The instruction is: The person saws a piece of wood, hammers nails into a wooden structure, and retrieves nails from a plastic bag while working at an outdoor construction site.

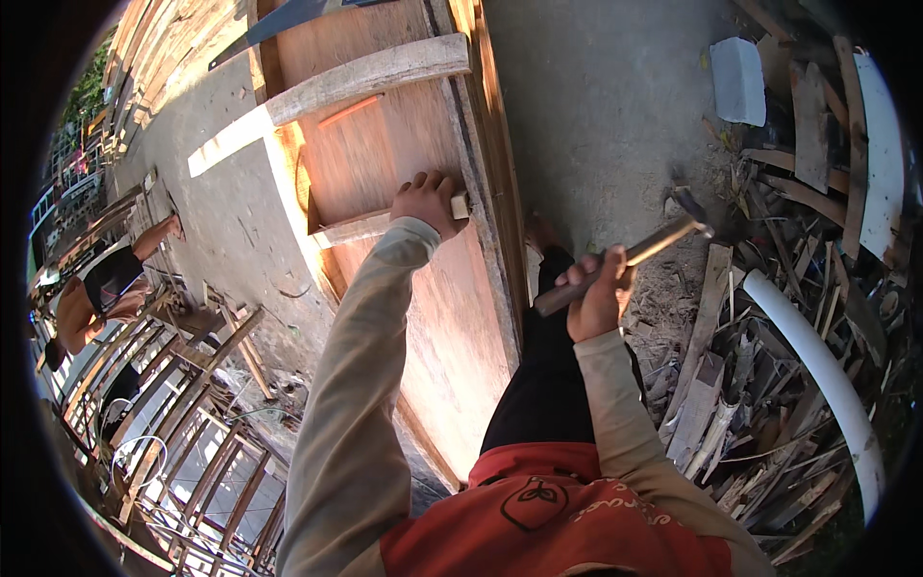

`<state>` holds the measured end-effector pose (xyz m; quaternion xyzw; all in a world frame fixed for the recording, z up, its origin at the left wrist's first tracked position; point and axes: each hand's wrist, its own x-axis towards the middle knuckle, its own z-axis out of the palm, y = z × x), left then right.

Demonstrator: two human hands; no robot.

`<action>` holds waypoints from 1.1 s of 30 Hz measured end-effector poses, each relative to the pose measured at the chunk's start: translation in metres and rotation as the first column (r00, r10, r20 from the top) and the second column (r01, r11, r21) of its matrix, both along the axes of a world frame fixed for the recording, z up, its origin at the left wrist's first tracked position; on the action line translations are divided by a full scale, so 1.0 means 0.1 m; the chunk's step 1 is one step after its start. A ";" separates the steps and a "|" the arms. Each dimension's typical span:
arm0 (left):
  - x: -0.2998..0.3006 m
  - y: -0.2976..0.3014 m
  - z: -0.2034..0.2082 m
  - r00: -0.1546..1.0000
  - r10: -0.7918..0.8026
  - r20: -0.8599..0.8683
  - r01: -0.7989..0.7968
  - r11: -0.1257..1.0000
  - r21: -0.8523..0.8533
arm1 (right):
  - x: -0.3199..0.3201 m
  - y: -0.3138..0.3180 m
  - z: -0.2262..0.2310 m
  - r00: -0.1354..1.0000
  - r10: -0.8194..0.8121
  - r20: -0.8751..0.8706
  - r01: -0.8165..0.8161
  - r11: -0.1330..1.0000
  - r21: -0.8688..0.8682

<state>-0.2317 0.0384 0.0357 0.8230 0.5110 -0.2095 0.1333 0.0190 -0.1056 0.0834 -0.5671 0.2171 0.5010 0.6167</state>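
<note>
My left hand [427, 203] is wrapped over a short wooden strip [356, 229] that lies across the inside of a long plywood panel framed with wood [442, 317]. The strip's cut end pokes out by the panel's right-hand frame rail [486, 216]. Off to the right of the panel, my right hand [598, 293] grips a hammer [663, 240] by its handle, the metal head raised away from the wood and pointing up and right. An orange pencil-like stick [350, 111] rests on the plywood beyond my left hand.
A pale plank [375, 77] crosses the panel farther up, with a dark saw-like blade [274, 29] near the top. Scrap wood [711, 404], a white pipe [817, 365] and a pale block [738, 82] lie at right. Another person [91, 298] is at far left, beside wooden slats [192, 423].
</note>
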 end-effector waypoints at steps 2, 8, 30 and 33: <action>-0.07 -0.06 -0.04 1.000 -0.011 -0.003 0.011 1.000 0.003 | -0.17 -0.21 -0.02 0.919 0.301 -0.255 -0.300 0.953 0.045; -0.02 0.03 0.03 1.000 0.008 0.026 -0.008 1.000 0.020 | 0.92 -0.06 -0.21 0.915 0.365 -0.173 -0.327 0.920 0.215; -0.08 0.05 0.01 1.000 0.005 0.026 -0.004 1.000 -0.023 | -0.16 -0.32 0.05 0.510 0.715 -0.477 -0.706 0.665 0.243; -0.08 0.10 0.06 0.999 -0.001 0.038 0.002 1.000 -0.023 | 0.40 -0.03 -0.14 0.799 0.535 -0.275 -0.492 0.844 0.213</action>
